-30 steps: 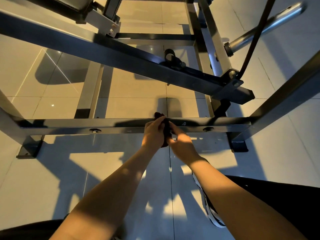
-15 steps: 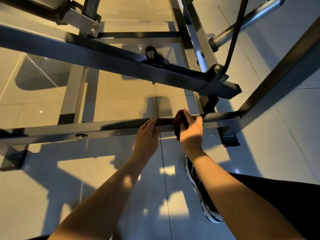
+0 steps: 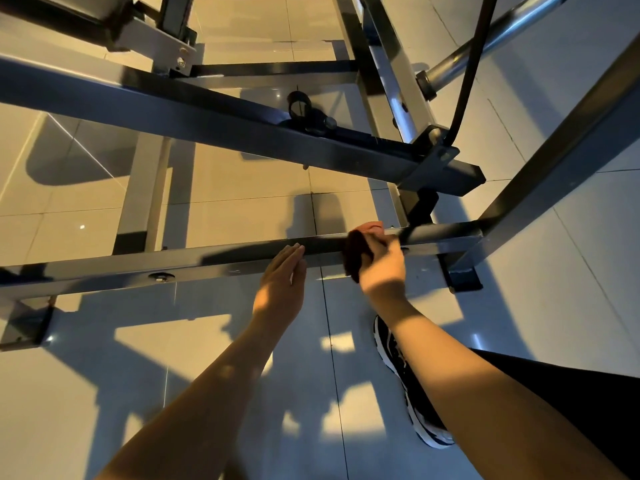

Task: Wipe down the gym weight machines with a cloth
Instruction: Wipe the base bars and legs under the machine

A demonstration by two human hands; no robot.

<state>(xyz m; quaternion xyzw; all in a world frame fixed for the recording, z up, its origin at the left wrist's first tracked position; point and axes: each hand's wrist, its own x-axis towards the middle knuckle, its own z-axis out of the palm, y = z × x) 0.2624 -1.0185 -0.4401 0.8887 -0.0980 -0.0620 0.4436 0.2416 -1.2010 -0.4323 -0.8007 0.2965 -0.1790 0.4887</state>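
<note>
Left hand (image 3: 280,282), fingers (image 3: 293,255) straight together, has released the cloth (image 3: 355,258); right hand (image 3: 382,270) grips it.

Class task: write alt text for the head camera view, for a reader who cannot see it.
The right hand grips a dark cloth against a low black machine bar. The left hand, fingers straight, touches the same bar beside it, above a tiled floor.
</note>
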